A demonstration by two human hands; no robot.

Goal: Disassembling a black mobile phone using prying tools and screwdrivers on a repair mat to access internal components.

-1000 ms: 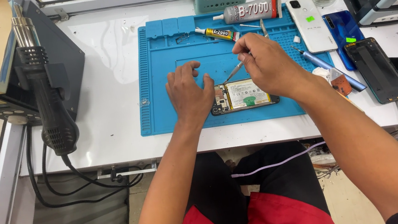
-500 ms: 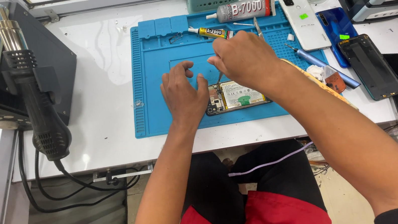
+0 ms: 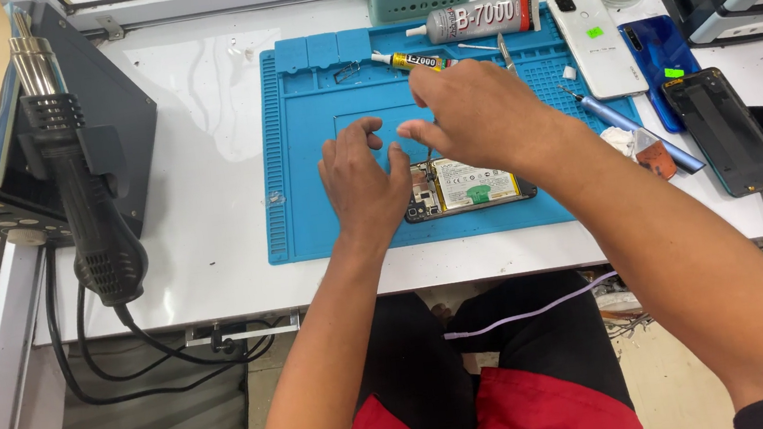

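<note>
In the middle of the frame, the left hand (image 3: 360, 183) is lying open on the opened phone (image 3: 467, 185), holding it down, while the right hand (image 3: 471, 116) is pinching a thin tool over it, probably needing a careful poke next.

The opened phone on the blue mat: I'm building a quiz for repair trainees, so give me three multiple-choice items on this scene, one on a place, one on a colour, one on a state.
1. Where does the opened phone with its back cover off lie?
A. on the blue silicone work mat
B. on the bare white tabletop
C. on the person's lap

2. What colour is the intact phone lying nearest the mat's right edge?
A. red
B. white
C. green

3. How is the black hot-air gun at the left?
A. held in the left hand
B. lying on the mat
C. parked in its holder on the dark station, nobody touching it

Answers: 1 A, the mat shows all around it. 2 B, its back is white. 3 C, the left hand and right hand are both at the opened phone.
</note>
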